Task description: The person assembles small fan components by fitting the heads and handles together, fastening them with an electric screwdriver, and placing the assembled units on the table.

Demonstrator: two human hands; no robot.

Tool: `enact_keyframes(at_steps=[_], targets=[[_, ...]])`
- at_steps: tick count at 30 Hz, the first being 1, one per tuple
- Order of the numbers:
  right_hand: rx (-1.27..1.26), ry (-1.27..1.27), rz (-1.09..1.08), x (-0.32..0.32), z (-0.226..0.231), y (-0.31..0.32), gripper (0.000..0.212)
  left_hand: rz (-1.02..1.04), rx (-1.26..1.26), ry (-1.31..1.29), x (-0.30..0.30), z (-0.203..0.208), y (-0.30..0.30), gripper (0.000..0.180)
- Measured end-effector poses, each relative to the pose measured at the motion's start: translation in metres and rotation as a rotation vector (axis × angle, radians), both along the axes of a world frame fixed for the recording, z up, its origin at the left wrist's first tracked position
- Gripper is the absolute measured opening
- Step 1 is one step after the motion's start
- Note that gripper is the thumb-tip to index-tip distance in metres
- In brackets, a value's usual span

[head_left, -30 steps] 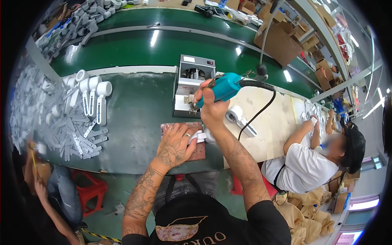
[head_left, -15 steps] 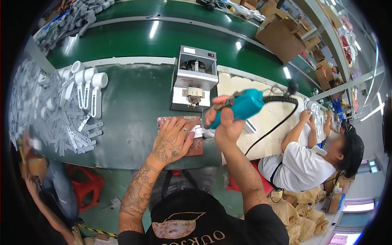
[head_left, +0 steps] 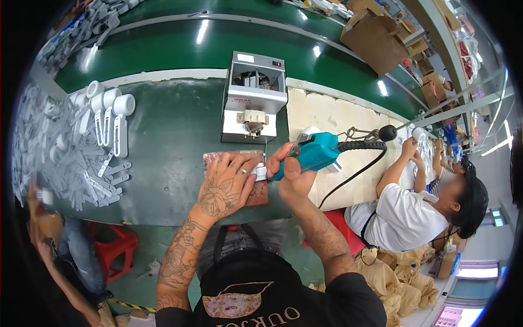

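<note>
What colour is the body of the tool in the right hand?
The tool body is teal; it shows best in the head view.

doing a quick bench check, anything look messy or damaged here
The grey plastic strips at left look untidy: a jumbled heap, unlike the round-headed white devices lined up beside them. The cream sheet looks worn along its far edge. Nothing seems wrong with the teal power tool in the right hand.

The power tool looks plastic, the reddish board rough, the belt glossy
</note>
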State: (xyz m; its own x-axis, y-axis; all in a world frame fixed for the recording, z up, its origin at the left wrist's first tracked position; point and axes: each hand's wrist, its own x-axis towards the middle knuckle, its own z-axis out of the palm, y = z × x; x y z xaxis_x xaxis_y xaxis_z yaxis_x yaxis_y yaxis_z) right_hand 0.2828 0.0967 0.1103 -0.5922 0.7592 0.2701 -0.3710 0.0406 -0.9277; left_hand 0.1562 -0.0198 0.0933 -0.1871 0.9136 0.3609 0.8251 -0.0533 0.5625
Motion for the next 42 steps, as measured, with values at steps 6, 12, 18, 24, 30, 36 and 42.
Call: enact_keyframes(at_steps=[6, 12, 18, 24, 30, 36, 42], targets=[[-0.033, 0.029, 0.013, 0.002, -0.008, -0.002, 0.042, 0.005, -0.02, 0.019, 0.001, -0.001, 0.005, 0.038], [-0.005, -0.061, -0.017, -0.003, -0.008, -0.004, 0.043, -0.019, -0.034, 0.063, -0.008, 0.002, -0.007, 0.036], [-0.107, 0.176, -0.118, 0.058, 0.022, -0.028, 0.068, 0.117, 0.186, 0.152, -0.018, -0.01, -0.045, 0.021], [-0.061, 0.042, -0.12, 0.097, 0.016, -0.036, 0.069, 0.819, 0.253, 0.275, -0.117, -0.03, -0.082, 0.028], [-0.135, 0.029, -0.15, 0.111, 0.012, -0.035, 0.07, 0.641, 0.254, -0.008, -0.054, 0.023, -0.023, 0.032], [-0.146, 0.081, -0.137, 0.116, 0.014, -0.04, 0.068, -0.208, 0.0, -0.018, 0.095, -0.01, 0.114, 0.057], [-0.154, 0.022, -0.155, 0.129, 0.014, -0.051, 0.07, -0.151, -0.123, 0.084, 0.122, -0.034, 0.15, 0.063]])
